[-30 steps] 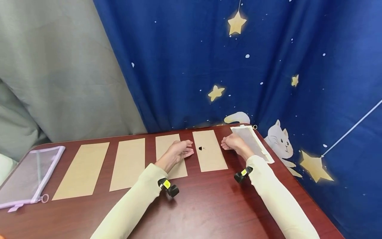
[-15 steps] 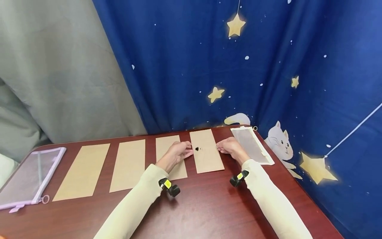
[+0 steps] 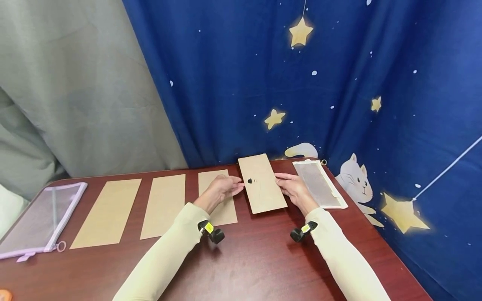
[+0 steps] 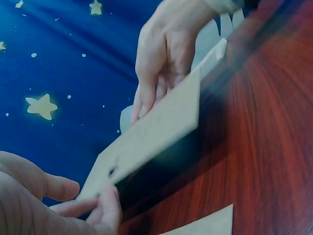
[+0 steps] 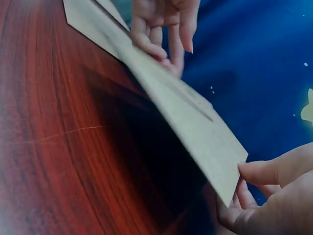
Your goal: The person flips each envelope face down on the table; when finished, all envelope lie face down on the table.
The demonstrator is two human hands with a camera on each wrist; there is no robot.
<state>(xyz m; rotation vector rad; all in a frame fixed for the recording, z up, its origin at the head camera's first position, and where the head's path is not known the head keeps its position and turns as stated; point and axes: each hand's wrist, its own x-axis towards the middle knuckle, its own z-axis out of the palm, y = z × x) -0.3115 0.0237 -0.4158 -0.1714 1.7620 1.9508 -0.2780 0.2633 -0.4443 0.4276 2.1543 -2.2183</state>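
Note:
A kraft paper envelope (image 3: 263, 188) with a small black mark is raised off the table, its shadow beneath it. My right hand (image 3: 295, 190) pinches its right edge; in the right wrist view the thumb (image 5: 259, 171) lies on top and the fingers curl underneath. At the left edge is my left hand (image 3: 222, 190), fingertips touching the envelope. In the left wrist view its thumb (image 4: 61, 188) stands apart from the fingers. Under the left wrist another tan paper rectangle (image 3: 226, 213) lies flat, partly covered by the hand.
Two more tan paper rectangles, one nearer (image 3: 165, 205) and one farther left (image 3: 109, 213), lie in the row. A purple-edged mesh zipper pouch (image 3: 71, 207) is at far left, a white-edged pouch (image 3: 331, 184) at right. Blue curtain (image 3: 226, 83) hangs behind the table (image 3: 256, 259).
My right hand moved left to the envelope's right edge and took hold of it. The envelope shifted slightly left, then rose and tilted. My left hand stayed nearly in place.

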